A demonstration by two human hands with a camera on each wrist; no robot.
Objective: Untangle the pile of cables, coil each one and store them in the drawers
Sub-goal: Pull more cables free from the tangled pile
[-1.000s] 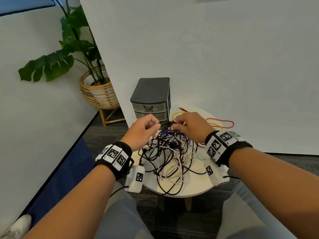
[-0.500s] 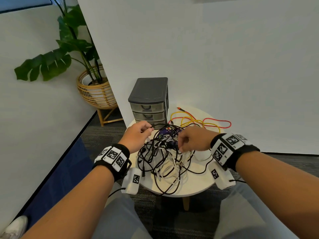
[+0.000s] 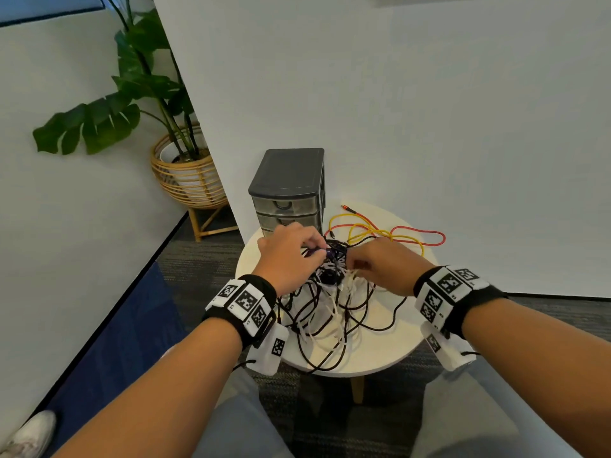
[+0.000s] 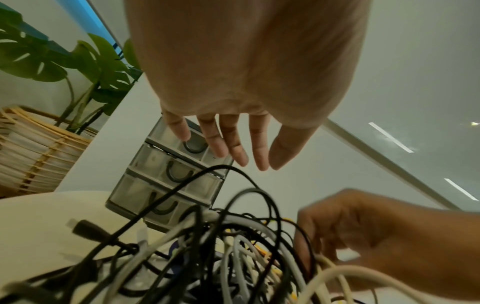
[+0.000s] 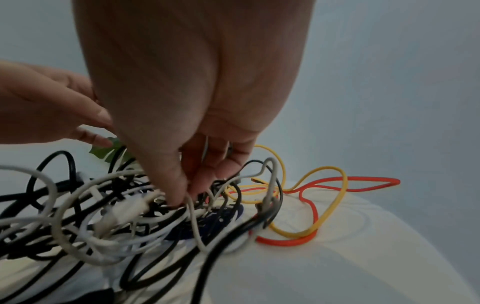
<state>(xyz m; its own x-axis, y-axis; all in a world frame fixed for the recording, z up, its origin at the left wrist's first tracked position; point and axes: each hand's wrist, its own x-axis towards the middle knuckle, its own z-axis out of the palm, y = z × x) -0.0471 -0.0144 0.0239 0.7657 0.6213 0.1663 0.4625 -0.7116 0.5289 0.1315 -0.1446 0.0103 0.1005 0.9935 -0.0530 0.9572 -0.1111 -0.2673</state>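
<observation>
The right hand [image 5: 192, 115] pinches a white cable [image 5: 193, 218] to free it from the pile [image 3: 330, 302]; the left hand [image 4: 241, 86], at nine o'clock, hovers with straight fingers.

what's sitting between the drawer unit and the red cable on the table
In the head view, a yellow cable loops between the drawer unit and the red cable, and crosses it. Bare tabletop shows around the loops.

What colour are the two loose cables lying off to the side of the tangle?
One red cable and one yellow cable, clearest in the right wrist view.
</observation>
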